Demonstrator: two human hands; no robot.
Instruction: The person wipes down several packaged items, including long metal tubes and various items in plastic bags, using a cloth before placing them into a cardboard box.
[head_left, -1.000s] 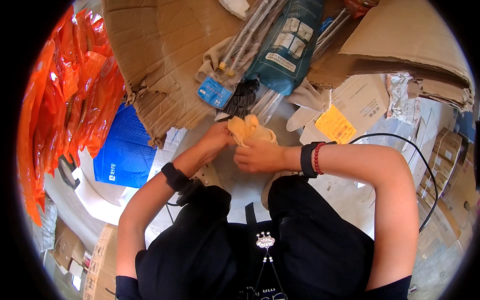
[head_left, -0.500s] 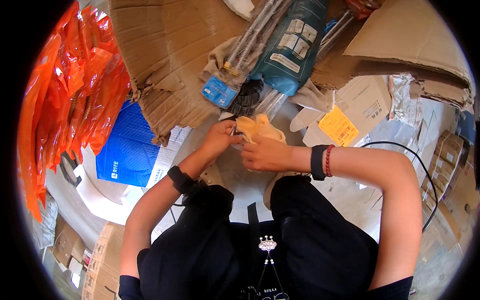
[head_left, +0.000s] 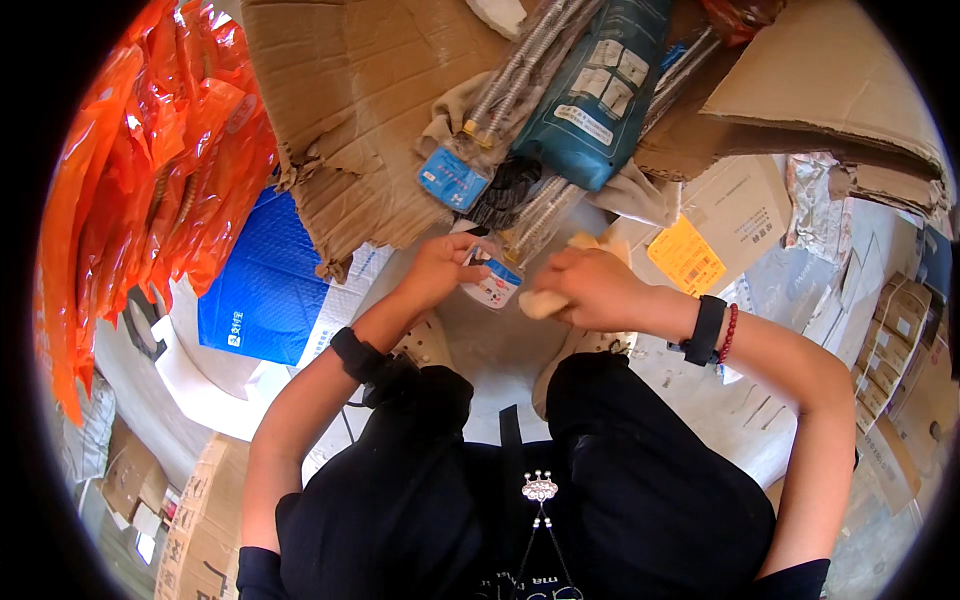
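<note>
My left hand (head_left: pixel 440 270) pinches the near end of a clear packet holding a braided metal hose (head_left: pixel 515 250), right at its white and blue label card (head_left: pixel 492 287). My right hand (head_left: pixel 590 285) is closed around a pale tan roll of packing tape (head_left: pixel 545 300), just right of that packet. Both hands hover above the floor in front of my knees. More packed hoses (head_left: pixel 510 90) and a dark teal bag (head_left: pixel 595 100) lie on torn cardboard (head_left: pixel 350 110) beyond my hands.
Orange plastic packets (head_left: pixel 150 180) pile up at the left beside a blue padded mailer (head_left: pixel 265 290). A carton with a yellow label (head_left: pixel 690 255) sits to the right, with folded cardboard (head_left: pixel 830 110) behind it. Small boxes (head_left: pixel 900 320) line the far right.
My hands have parted: the left one reached out and took the end of a hose packet, while the right one moved right with the tan roll.
</note>
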